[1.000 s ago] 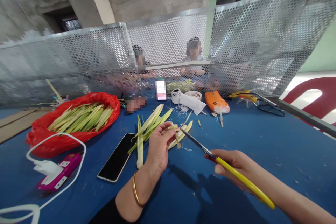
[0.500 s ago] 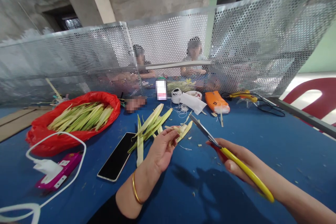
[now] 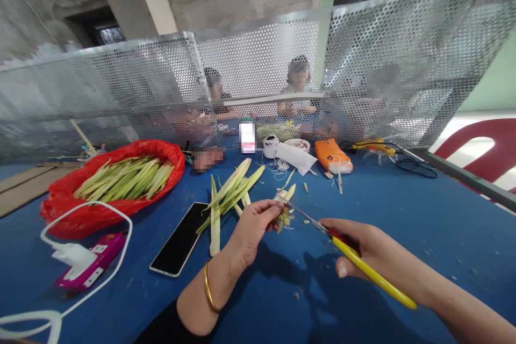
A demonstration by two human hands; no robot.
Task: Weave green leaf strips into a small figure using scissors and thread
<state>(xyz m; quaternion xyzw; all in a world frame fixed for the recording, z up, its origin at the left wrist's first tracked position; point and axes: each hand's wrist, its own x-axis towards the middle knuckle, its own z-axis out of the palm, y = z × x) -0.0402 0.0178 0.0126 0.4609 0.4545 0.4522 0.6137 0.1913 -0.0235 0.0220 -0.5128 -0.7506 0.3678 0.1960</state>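
Note:
My left hand (image 3: pixel 250 228), a gold bangle on its wrist, pinches a small bundle of pale corn husk (image 3: pixel 285 216) with thumb and fingertips. My right hand (image 3: pixel 373 242) is wrapped round yellow-handled scissors (image 3: pixel 373 275). Their blades reach left to the husk by my left fingertips; whether they are fully closed I cannot tell. Beyond my left hand, several loose corn husk strips (image 3: pixel 230 189) lie crossed on the blue table (image 3: pixel 407 199). Small husk scraps are scattered near my fingers.
At left stand a red plastic bag (image 3: pixel 60 207) of husks, a purple power strip (image 3: pixel 93 269) with a white cable, and a dark phone (image 3: pixel 179 242). White string (image 3: pixel 271 146), an orange tissue pack (image 3: pixel 332 156) and a yellow tool (image 3: pixel 373 146) sit before a perforated metal screen (image 3: pixel 258 59). People sit behind it.
The scissors have swung down and left, bringing their blades to the husk. My left hand has turned slightly, and more cut husk ends hang below its fingertips.

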